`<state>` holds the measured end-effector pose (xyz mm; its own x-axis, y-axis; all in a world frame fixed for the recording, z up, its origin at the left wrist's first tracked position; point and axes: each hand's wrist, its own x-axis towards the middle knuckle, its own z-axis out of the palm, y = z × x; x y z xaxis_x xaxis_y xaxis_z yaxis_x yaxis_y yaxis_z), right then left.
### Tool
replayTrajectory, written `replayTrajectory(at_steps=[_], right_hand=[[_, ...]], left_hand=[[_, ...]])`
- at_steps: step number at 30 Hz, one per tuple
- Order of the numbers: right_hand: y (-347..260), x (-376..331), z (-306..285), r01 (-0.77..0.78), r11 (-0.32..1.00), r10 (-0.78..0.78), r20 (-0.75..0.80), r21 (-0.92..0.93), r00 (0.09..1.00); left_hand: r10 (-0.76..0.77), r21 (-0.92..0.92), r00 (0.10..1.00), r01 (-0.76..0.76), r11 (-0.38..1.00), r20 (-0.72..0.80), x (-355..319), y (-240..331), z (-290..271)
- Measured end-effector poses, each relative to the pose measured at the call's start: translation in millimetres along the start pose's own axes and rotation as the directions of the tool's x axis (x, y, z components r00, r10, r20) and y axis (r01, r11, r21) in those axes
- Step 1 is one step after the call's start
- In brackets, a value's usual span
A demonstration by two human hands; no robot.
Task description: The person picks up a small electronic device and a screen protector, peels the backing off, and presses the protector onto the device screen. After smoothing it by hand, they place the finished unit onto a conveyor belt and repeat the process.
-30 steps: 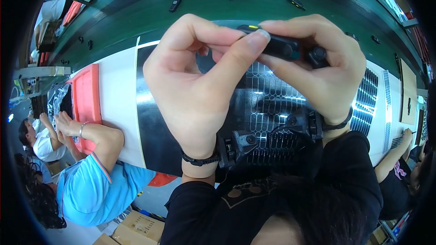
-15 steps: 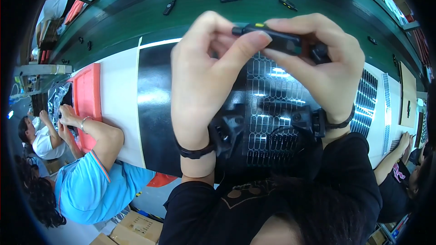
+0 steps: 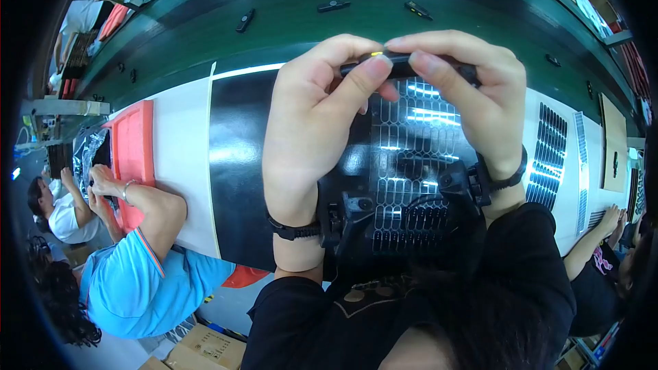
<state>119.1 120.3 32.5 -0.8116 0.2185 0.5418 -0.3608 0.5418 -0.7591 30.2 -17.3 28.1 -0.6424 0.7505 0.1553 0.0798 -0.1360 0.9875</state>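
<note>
Both hands hold a small, slim black device [image 3: 399, 67] with a yellow patch on it, above the far edge of the work surface. My left hand [image 3: 301, 120] pinches its left end between thumb and fingers. On the other end, my right hand [image 3: 488, 92] is closed, its thumb pressed against the near side and its index finger along the top. Fingers cover much of the device. Below the hands lies a sheet of clear oval labels [image 3: 411, 140], on a glossy black mat [image 3: 236, 144].
Beyond the table runs a green conveyor belt [image 3: 295, 31] carrying black devices, among them one with yellow marks [image 3: 417, 9]. A red tray [image 3: 133, 157] stands at left beside a co-worker in a blue shirt [image 3: 147, 291]. Another label sheet [image 3: 548, 154] and a cardboard piece [image 3: 613, 140] lie right.
My hands have come slightly nearer, and my right hand has shifted left, its thumb now over the device's near side. The belt's devices have drifted left.
</note>
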Motion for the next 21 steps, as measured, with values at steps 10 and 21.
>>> replayTrajectory(at_steps=[10, 21], right_hand=[[8.4, -9.6, -9.6, -0.110, 0.980, 0.105, 0.039, 0.167, 0.994], [21.6, -19.0, -9.5, 0.004, 1.000, -0.004, -0.008, 0.027, 1.000]], left_hand=[[0.009, -0.026, 0.984, -0.005, 1.000, 0.176, -4.2, -6.8, 1.8], [0.055, 0.168, 0.996, -0.041, 0.985, -0.076, -8.1, -17.9, 31.7]])
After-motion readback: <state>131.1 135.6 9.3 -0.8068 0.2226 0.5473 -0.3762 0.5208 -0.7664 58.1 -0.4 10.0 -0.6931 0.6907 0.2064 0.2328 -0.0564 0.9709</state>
